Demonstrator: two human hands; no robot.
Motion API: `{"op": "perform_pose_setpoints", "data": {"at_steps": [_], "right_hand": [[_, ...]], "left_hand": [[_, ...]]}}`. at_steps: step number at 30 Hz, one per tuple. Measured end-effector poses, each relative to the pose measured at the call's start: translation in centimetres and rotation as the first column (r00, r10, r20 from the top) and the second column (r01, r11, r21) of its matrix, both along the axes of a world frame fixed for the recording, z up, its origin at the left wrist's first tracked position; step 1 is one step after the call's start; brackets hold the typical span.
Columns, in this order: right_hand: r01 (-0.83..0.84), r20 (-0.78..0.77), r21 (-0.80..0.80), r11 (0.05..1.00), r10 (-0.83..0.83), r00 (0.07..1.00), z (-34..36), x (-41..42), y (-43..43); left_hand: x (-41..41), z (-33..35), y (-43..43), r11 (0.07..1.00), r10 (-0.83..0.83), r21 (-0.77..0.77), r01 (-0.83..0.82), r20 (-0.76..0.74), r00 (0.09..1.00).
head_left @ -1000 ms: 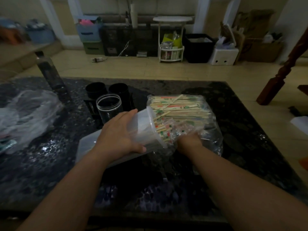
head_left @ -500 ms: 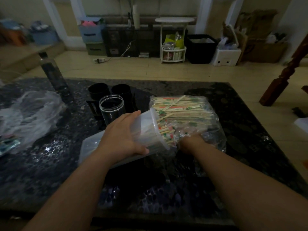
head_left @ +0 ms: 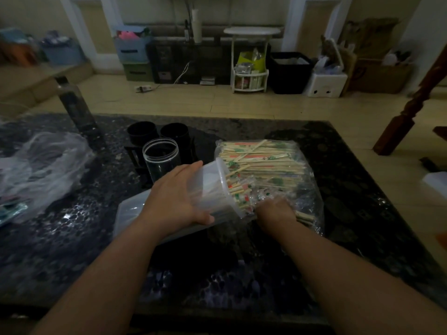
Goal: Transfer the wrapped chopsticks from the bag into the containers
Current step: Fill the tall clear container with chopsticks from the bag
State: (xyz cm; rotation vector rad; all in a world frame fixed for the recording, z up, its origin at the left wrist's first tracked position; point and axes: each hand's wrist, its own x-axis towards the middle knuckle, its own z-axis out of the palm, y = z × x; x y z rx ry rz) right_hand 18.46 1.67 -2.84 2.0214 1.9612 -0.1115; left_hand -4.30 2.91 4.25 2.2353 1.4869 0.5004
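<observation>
A clear plastic bag (head_left: pixel 307 165) full of wrapped chopsticks (head_left: pixel 263 160) lies on the dark table, right of centre. My left hand (head_left: pixel 179 199) grips a translucent plastic container (head_left: pixel 212 180) lying tilted on its side, its mouth against the bag's opening. Several chopsticks sit in that mouth. My right hand (head_left: pixel 275 211) is inside the bag's opening, its fingers curled around a bundle of wrapped chopsticks just beside the container's rim. A clear jar (head_left: pixel 161 160) stands upright behind my left hand.
Two black cups (head_left: pixel 142 132) (head_left: pixel 174 133) stand behind the clear jar. A dark bottle (head_left: pixel 77 110) rises at the back left. Crumpled clear plastic (head_left: pixel 41 165) lies at the left. The table's front edge (head_left: pixel 217 313) is near me.
Little has moved. My right hand has shifted slightly within the bag's opening, and the view has drifted a bit.
</observation>
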Motion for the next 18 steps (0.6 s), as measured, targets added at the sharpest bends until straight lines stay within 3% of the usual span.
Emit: {"op": "perform_pose_setpoints", "data": {"at_steps": [6, 10, 13, 18], "right_hand": [[0.095, -0.140, 0.109, 0.989, -0.079, 0.987, 0.8, 0.0, -1.3], [0.218, -0.353, 0.043, 0.975, -0.190, 0.916, 1.4, -0.1, -2.6], [0.209, -0.299, -0.016, 0.978, -0.204, 0.932, 1.9, 0.0, -3.8], [0.079, -0.180, -0.073, 0.994, -0.091, 0.979, 4.5, -0.1, -6.1]], "left_hand": [[0.0, 0.1, -0.1, 1.000, -0.008, 0.009, 0.008, 0.000, 1.000], [0.0, 0.1, -0.2, 1.000, -0.007, 0.008, 0.007, 0.002, 1.000], [-0.1, 0.1, -0.3, 1.000, -0.009, 0.010, 0.009, -0.002, 1.000], [-0.2, 0.3, -0.6, 0.999, -0.030, 0.025, 0.030, 0.009, 1.000]]}}
